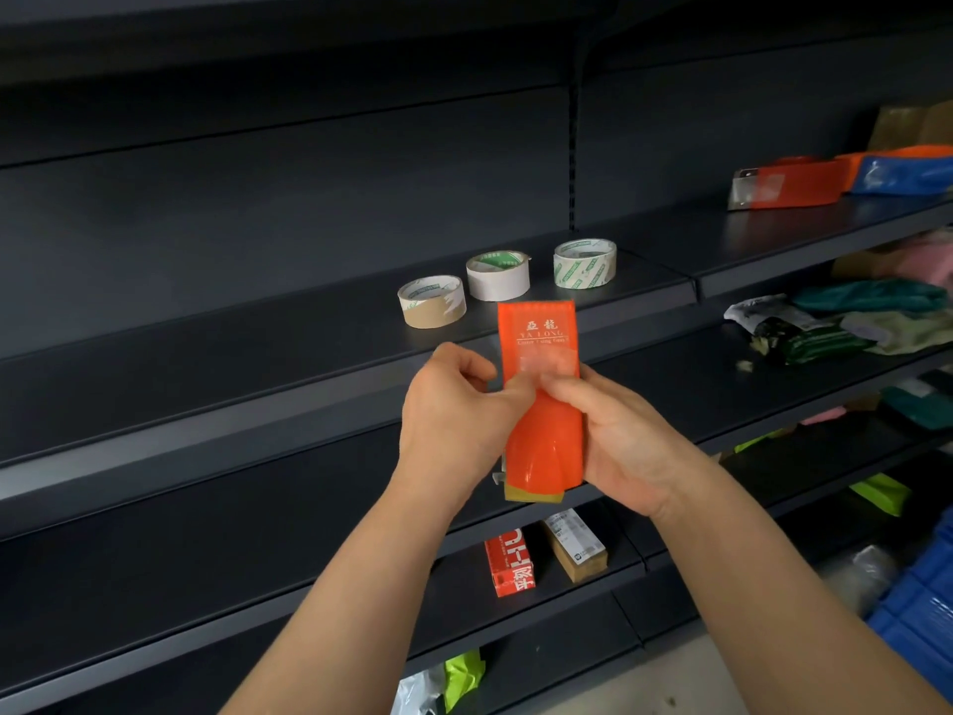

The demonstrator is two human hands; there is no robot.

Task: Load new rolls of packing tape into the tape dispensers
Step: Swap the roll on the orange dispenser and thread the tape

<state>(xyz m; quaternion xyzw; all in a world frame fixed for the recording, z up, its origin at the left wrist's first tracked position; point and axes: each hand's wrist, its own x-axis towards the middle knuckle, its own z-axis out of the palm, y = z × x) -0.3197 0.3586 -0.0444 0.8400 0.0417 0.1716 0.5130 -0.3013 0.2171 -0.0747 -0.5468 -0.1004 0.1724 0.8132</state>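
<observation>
Orange tape dispenser [539, 405] read "YA LONG"; left hand [454, 420] and right hand [613, 436] both gripped it, fingers curled. Three tape rolls [497, 276] sat far on shelf [258, 322].

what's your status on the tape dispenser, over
Left hand and right hand both grip the orange dispenser, held upright. Three tape rolls sit on the shelf behind it, untouched. Nothing in the way.
</observation>
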